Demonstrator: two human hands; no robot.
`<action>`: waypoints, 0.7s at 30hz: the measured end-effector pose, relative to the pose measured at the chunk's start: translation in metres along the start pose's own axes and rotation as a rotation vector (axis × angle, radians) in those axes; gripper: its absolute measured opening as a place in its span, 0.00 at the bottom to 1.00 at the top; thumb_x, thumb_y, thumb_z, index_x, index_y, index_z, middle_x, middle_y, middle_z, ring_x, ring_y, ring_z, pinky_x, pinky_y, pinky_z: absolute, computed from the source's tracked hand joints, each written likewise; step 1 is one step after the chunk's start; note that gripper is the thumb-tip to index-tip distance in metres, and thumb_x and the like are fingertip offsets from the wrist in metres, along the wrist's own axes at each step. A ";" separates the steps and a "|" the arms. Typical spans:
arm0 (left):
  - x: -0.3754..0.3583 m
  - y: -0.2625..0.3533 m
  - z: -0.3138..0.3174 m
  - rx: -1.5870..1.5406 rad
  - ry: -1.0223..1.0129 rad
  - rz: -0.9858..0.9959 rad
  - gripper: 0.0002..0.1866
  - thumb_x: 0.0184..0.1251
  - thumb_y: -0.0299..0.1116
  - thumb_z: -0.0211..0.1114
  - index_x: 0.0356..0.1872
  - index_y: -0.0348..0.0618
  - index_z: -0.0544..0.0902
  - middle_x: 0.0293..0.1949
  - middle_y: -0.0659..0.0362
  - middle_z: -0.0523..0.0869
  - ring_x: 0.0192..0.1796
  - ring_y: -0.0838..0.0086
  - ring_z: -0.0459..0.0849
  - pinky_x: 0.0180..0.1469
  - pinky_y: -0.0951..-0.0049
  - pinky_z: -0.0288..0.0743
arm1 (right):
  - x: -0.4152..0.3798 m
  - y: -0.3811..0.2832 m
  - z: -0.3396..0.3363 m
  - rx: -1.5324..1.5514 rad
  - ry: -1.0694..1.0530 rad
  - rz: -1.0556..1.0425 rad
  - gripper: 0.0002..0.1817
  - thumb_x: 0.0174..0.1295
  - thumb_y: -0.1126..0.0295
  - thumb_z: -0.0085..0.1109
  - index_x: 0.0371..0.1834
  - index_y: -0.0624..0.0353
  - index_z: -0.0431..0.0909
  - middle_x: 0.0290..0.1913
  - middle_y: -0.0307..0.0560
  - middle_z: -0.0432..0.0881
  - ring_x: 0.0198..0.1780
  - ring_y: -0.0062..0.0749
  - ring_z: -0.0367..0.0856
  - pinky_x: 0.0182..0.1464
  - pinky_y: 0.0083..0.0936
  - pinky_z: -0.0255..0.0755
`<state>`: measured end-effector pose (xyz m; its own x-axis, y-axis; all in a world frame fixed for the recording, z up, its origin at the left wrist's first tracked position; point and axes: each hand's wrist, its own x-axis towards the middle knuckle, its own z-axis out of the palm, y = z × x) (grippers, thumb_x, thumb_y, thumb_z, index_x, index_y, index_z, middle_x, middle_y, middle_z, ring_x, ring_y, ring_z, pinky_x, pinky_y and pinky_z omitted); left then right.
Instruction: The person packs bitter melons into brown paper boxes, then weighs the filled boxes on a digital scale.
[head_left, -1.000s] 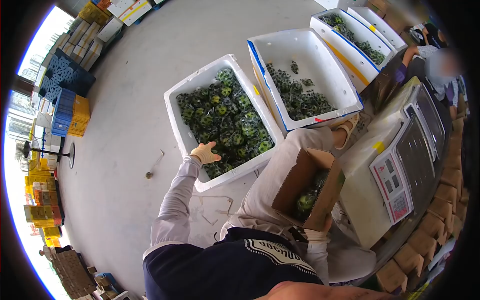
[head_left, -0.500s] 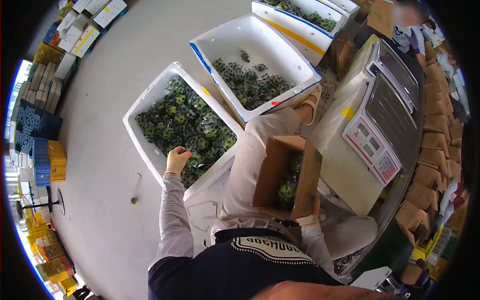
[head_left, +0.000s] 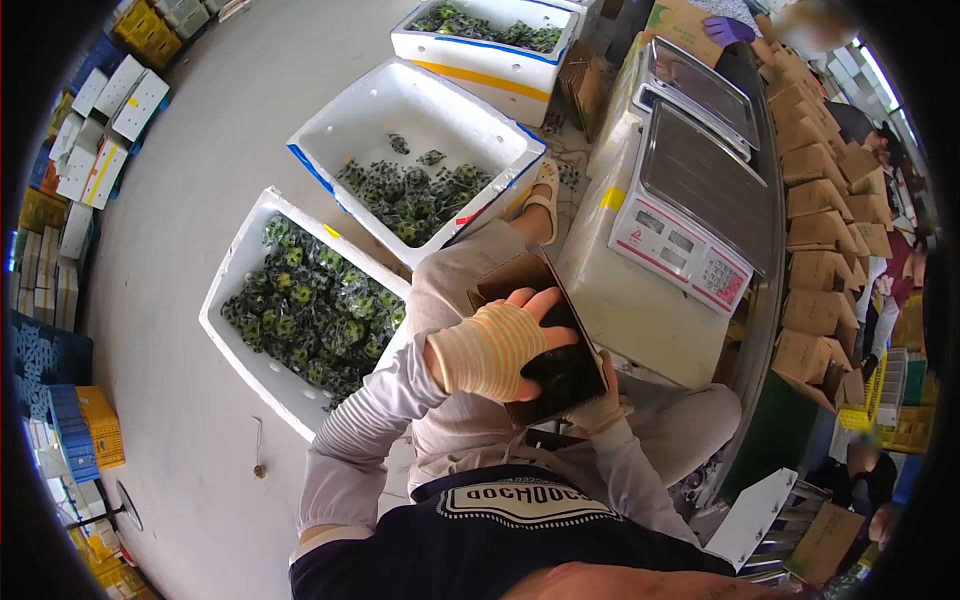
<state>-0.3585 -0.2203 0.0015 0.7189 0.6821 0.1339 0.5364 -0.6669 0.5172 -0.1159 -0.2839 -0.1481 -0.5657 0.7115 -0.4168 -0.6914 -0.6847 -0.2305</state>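
Note:
Between my legs a small open cardboard box (head_left: 592,352) stands tilted in my lap. My right hand (head_left: 600,403) grips it at its right side, near the lower corner. Over and partly inside its mouth is my left hand (head_left: 490,350), in a striped fingerless cover, with the fingers spread. Dark contents (head_left: 560,385) show below those fingers; whether the fingertips touch them is hidden. To the left sits a white foam box (head_left: 250,370) filled with green plants in clear plastic (head_left: 300,300).
A second foam box (head_left: 370,100) holds fewer wrapped plants, and a third (head_left: 480,75) stands behind. Scales (head_left: 680,235) rest on a foam block (head_left: 630,330) at right. Folded cartons (head_left: 815,270) line the far right. A co-worker's purple-gloved hand (head_left: 728,30) touches a carton.
My left hand has moved from the plants in the near foam box to the cardboard box, its pinched fingers now spread. The cardboard box has tilted. The view has shifted right.

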 end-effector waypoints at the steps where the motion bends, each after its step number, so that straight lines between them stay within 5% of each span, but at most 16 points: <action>1: 0.015 -0.004 0.002 -0.015 -0.217 -0.102 0.37 0.47 0.36 0.70 0.64 0.53 0.70 0.59 0.45 0.72 0.58 0.50 0.76 0.56 0.55 0.75 | -0.005 -0.007 0.001 -0.001 -0.002 -0.022 0.40 0.67 0.39 0.46 0.75 0.52 0.56 0.71 0.50 0.66 0.68 0.45 0.70 0.67 0.45 0.68; 2: 0.029 -0.008 0.002 -0.025 -0.434 -0.206 0.40 0.47 0.38 0.70 0.68 0.54 0.67 0.60 0.44 0.71 0.58 0.49 0.76 0.58 0.55 0.74 | -0.009 -0.016 0.001 -0.010 -0.035 -0.070 0.40 0.67 0.38 0.45 0.76 0.49 0.55 0.73 0.48 0.63 0.71 0.45 0.65 0.69 0.47 0.64; 3: 0.042 -0.011 -0.001 -0.020 -0.437 -0.185 0.40 0.47 0.38 0.70 0.68 0.54 0.67 0.60 0.44 0.71 0.58 0.49 0.76 0.58 0.55 0.74 | -0.014 -0.026 -0.002 -0.018 -0.065 -0.118 0.40 0.67 0.37 0.45 0.77 0.47 0.53 0.75 0.46 0.60 0.73 0.46 0.61 0.72 0.50 0.59; 5: 0.062 -0.015 -0.005 -0.164 -0.540 -0.258 0.42 0.47 0.38 0.70 0.69 0.54 0.66 0.60 0.42 0.71 0.57 0.47 0.78 0.58 0.56 0.74 | -0.028 -0.041 -0.007 -0.020 -0.016 -0.155 0.41 0.66 0.37 0.47 0.75 0.51 0.55 0.72 0.49 0.63 0.71 0.46 0.65 0.68 0.49 0.65; 7: 0.080 -0.019 0.003 -0.224 -0.511 -0.183 0.40 0.47 0.39 0.71 0.67 0.53 0.68 0.58 0.43 0.73 0.54 0.49 0.80 0.56 0.57 0.76 | -0.040 -0.054 -0.014 -0.024 0.063 -0.193 0.43 0.64 0.37 0.51 0.72 0.59 0.59 0.68 0.55 0.69 0.66 0.48 0.72 0.59 0.47 0.76; 10: 0.108 -0.010 0.005 -0.372 -0.423 -0.160 0.33 0.48 0.39 0.74 0.59 0.47 0.74 0.54 0.50 0.78 0.56 0.55 0.79 0.56 0.62 0.74 | -0.056 -0.075 -0.025 -0.322 0.124 -0.371 0.41 0.65 0.39 0.52 0.69 0.61 0.61 0.62 0.57 0.73 0.62 0.46 0.75 0.57 0.42 0.78; 15: 0.151 -0.002 0.028 -0.355 -0.169 0.025 0.28 0.48 0.39 0.77 0.49 0.43 0.76 0.50 0.52 0.78 0.56 0.55 0.77 0.55 0.63 0.73 | -0.075 -0.094 -0.026 -0.374 0.337 -0.492 0.34 0.67 0.42 0.53 0.62 0.61 0.66 0.55 0.53 0.77 0.50 0.42 0.82 0.49 0.35 0.80; 17: 0.166 0.003 0.036 -0.257 -0.312 0.025 0.28 0.48 0.43 0.78 0.47 0.42 0.75 0.47 0.51 0.78 0.54 0.54 0.78 0.53 0.62 0.73 | -0.082 -0.093 -0.043 -0.589 0.315 -0.498 0.34 0.66 0.41 0.53 0.60 0.61 0.68 0.55 0.53 0.77 0.49 0.41 0.81 0.49 0.35 0.79; 21: 0.179 0.014 0.059 0.070 -0.552 0.009 0.29 0.53 0.44 0.75 0.51 0.43 0.72 0.50 0.48 0.74 0.52 0.48 0.80 0.51 0.54 0.75 | -0.081 -0.089 -0.063 -0.464 0.220 -0.488 0.33 0.66 0.41 0.54 0.59 0.60 0.68 0.53 0.52 0.77 0.53 0.41 0.79 0.49 0.35 0.79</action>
<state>-0.1966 -0.1251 -0.0171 0.8385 0.4302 -0.3346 0.5436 -0.7032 0.4582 0.0198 -0.2903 -0.1496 -0.1022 0.9394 -0.3273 -0.5523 -0.3272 -0.7667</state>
